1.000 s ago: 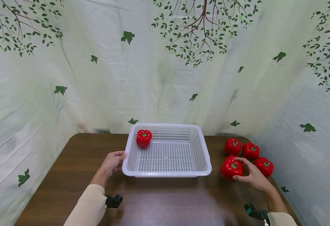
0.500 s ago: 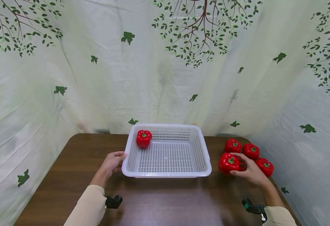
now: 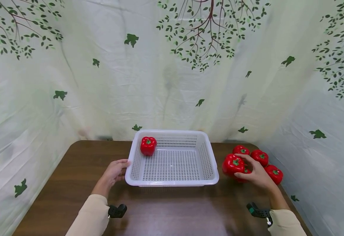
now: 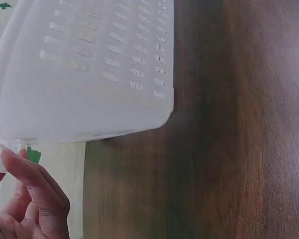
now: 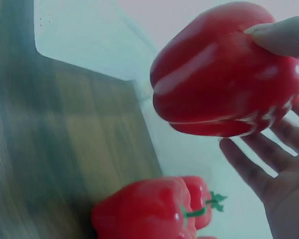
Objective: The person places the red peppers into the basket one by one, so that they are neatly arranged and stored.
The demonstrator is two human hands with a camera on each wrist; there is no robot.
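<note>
A white perforated plastic basket (image 3: 172, 183) stands on the table, with one red bell pepper (image 3: 148, 146) inside at its back left. My left hand (image 3: 114, 173) pinches the basket's left rim between thumb and fingers; the left wrist view shows the fingers (image 4: 37, 186) at the rim's corner. My right hand (image 3: 256, 173) grips another red bell pepper (image 3: 233, 165) between thumb and fingers. In the right wrist view this pepper (image 5: 224, 74) is held up off the table, apart from the other peppers (image 5: 144, 209) below.
Several more red bell peppers stand at the table's right end: one at the back (image 3: 241, 149), one by the edge (image 3: 259, 157), one to the right (image 3: 274, 174), and one partly hidden behind the right hand. A leaf-printed curtain (image 3: 166, 82) hangs behind the brown table (image 3: 172, 213).
My right hand has lifted the bell pepper and carried it a little up and to the left, uncovering another pepper behind it. The left hand stays on the basket rim.
</note>
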